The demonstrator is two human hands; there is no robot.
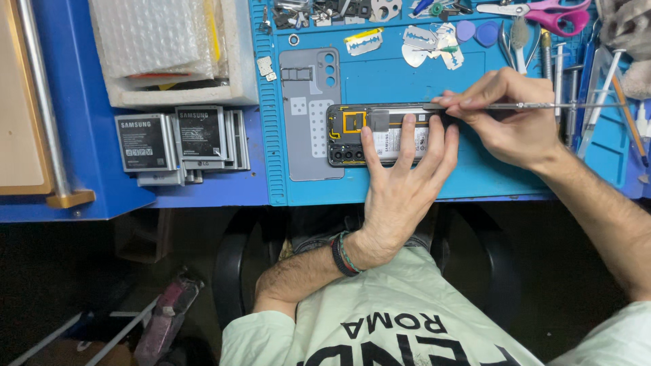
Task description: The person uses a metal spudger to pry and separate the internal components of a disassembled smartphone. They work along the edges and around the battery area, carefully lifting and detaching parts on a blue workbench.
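One opened phone (380, 134) lies face down at the middle of a blue work mat (475, 176), its back cover off so that the battery and orange flex parts show. The left hand (400, 183) rests flat on it, fingers spread across the battery end and pressing the phone against the mat; this grip is open, closed around nothing. The right hand (505, 115) comes in from the right and pinches one thin metal tool (536, 106) between thumb and fingertips, the tool's tip lying at the phone's upper edge. One grey back cover (308, 115), with camera holes at its top, lies just beside the phone on its left, touching or nearly touching it.

To the left of the mat, on the blue counter (88, 156), sits a loose stack of phone batteries (180, 142); two lie on top with labels showing, and the edges of more show beneath, too overlapped to count. Behind them stands one white foam tray (169, 95) holding bubble wrap. Along the mat's far edge lie one pair of pink-handled scissors (556, 13), two blue picks (475, 31), several razor blades (424, 41) and a row of thin tools at the right. Below the counter the floor is dark.
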